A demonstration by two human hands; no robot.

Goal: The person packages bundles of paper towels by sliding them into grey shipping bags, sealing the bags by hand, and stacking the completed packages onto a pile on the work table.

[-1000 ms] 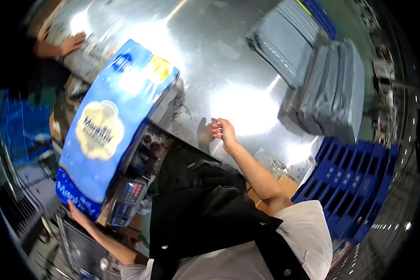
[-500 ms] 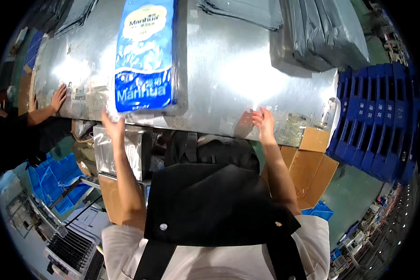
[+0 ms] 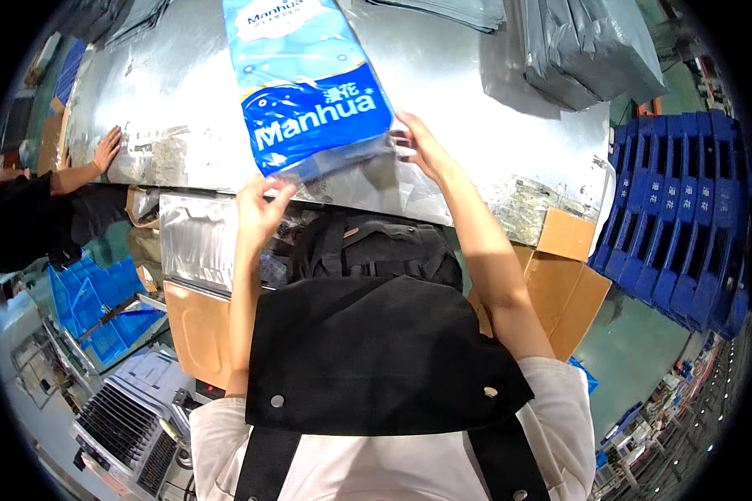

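Observation:
A long pack of tissue paper point(image 3: 309, 92) in glossy blue and light-blue plastic lies slanted on the metal table, its near end toward me. The clear film at that end is creased. My left hand point(image 3: 263, 207) is at the near left corner, thumb and fingers pinched on the film edge. Around the near right corner curls my right hand point(image 3: 424, 150), with its fingertips against the side of the pack; some of its fingers are partly hidden. The pack's far end runs out of the picture at the top.
Grey plastic bags point(image 3: 589, 54) are stacked at the far right of the metal table point(image 3: 451, 92). An open cardboard box point(image 3: 564, 284) stands below its near edge. Blue plastic pallets point(image 3: 677, 217) are to the right. Another person's hand point(image 3: 107, 150) rests on the table's left end.
The pack's near end has swung to the right and come up at a slant. My left hand moved right to its corner, and my right hand moved left and forward onto its other corner.

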